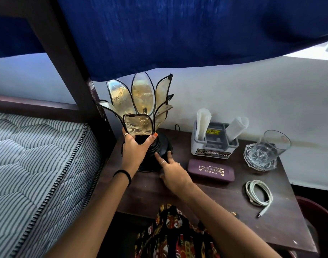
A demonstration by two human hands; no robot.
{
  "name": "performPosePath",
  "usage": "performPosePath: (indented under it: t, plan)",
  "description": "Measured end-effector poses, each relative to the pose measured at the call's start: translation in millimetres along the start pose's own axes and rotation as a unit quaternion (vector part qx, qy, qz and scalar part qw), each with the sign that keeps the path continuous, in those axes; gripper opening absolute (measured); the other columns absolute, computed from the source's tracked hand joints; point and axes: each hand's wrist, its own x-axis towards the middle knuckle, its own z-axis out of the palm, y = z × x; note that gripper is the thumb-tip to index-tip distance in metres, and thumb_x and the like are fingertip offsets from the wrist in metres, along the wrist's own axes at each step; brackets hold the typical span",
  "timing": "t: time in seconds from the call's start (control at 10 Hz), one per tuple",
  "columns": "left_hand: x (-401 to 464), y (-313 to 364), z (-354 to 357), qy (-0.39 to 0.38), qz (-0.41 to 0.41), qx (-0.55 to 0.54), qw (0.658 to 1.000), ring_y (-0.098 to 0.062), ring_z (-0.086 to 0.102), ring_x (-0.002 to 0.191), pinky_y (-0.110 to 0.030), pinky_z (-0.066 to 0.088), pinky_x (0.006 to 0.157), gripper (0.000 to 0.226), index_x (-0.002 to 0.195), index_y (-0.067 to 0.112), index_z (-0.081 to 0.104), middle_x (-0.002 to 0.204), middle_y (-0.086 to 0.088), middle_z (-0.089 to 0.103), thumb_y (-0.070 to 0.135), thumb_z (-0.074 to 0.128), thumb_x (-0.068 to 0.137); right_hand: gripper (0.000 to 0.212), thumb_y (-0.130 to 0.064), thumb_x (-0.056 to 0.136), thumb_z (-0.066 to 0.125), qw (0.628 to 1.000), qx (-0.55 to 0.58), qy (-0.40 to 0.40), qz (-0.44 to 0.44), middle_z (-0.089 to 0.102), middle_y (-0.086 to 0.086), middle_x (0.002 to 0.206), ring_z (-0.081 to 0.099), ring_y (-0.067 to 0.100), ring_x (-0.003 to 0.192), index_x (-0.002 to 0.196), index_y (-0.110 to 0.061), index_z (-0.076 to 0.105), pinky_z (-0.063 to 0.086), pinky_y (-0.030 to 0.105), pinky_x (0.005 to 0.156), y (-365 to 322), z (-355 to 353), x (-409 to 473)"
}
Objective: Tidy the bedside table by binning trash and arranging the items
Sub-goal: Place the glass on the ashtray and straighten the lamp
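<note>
Lamp (141, 116) placement is the step in hand, judging by how both hands meet on it at the back left corner of the surface (224, 198), hard against the bed post. Its long axis stands upright, petal shade above, round black base below, and it lies straight ahead of the person, slightly left of centre.

Left hand (135, 146) is the higher one: thumb and fingers curl around the narrow neck just under the lowest glass petal, arm reaching forward nearly straight. Right hand (170, 168) sits lower and to the right, fingers fairly straight and spread, tips touching the base's side, palm close over the surface. Neither hand is markedly nearer; the left one carries the hold, the right one steadies or nudges.

To the right of the lamp stand a grey organiser (213, 144) with rolled paper in it, a purple spectacle case (210, 170) just in front of that, a glass (271, 146) on a cut-glass coaster and a coiled white cable (258, 194) near the front edge. Any slide of the lamp rightward would probably meet the case first, since it lies close to the right hand.
</note>
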Motion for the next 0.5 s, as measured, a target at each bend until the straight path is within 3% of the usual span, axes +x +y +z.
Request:
performPosePath:
  t: [0.1, 0.2, 0.3, 0.4, 0.5]
  plan:
    - [-0.8, -0.5, -0.4, -0.018, 0.001, -0.01, 1.0, -0.02, 0.054, 0.119, -0.039, 0.046, 0.1, 0.094, 0.132, 0.008, 0.042, 0.12, -0.004, 0.062, 0.062, 0.073, 0.062, 0.076, -0.014, 0.095, 0.05, 1.0, 0.001, -0.005, 0.004, -0.001, 0.018, 0.16, 0.033, 0.044, 0.134, 0.15, -0.036, 0.002, 0.041, 0.049, 0.104, -0.1, 0.2, -1.7]
    - [-4.9, -2.1, -0.4, -0.026, 0.003, -0.023, 0.999, -0.016, 0.051, 0.122, -0.026, 0.04, 0.097, 0.093, 0.136, 0.011, 0.035, 0.12, 0.007, 0.058, 0.056, 0.075, 0.065, 0.078, -0.014, 0.095, 0.05, 1.0, 0.0, -0.017, 0.003, -0.003, 0.019, 0.159, 0.034, 0.044, 0.133, 0.15, -0.036, -0.001, 0.041, 0.048, 0.105, -0.5, 1.7, -3.9]
    - [-11.3, -1.3, -2.3, -0.041, -0.002, -0.02, 0.999, -0.02, 0.043, 0.132, -0.024, 0.034, 0.097, 0.102, 0.143, 0.013, 0.023, 0.141, -0.003, 0.048, 0.052, 0.077, 0.066, 0.082, -0.016, 0.092, 0.053, 0.999, -0.008, -0.035, -0.004, -0.002, 0.021, 0.159, 0.029, 0.045, 0.137, 0.151, -0.033, -0.002, 0.034, 0.047, 0.111, -2.1, -3.7, -9.0]
    - [-22.8, -0.7, -5.5, -0.069, -0.01, -0.026, 0.997, -0.023, 0.033, 0.139, -0.033, 0.033, 0.107, 0.108, 0.148, 0.018, 0.01, 0.151, -0.008, 0.035, 0.047, 0.077, 0.068, 0.083, -0.018, 0.09, 0.056, 0.999, -0.01, -0.051, -0.014, 0.001, 0.022, 0.159, 0.02, 0.042, 0.142, 0.152, -0.029, 0.0, 0.025, 0.045, 0.116, -4.6, -10.7, -23.1]
    - [-40.4, 9.4, -12.8, -0.082, -0.021, 0.003, 0.996, -0.026, 0.033, 0.139, -0.034, 0.032, 0.107, 0.111, 0.15, 0.019, 0.003, 0.152, -0.011, 0.031, 0.045, 0.077, 0.071, 0.08, -0.015, 0.091, 0.055, 0.999, -0.034, -0.037, -0.013, 0.002, 0.022, 0.158, 0.019, 0.039, 0.143, 0.152, -0.023, 0.005, 0.024, 0.043, 0.117, -2.4, -27.5, -39.8]
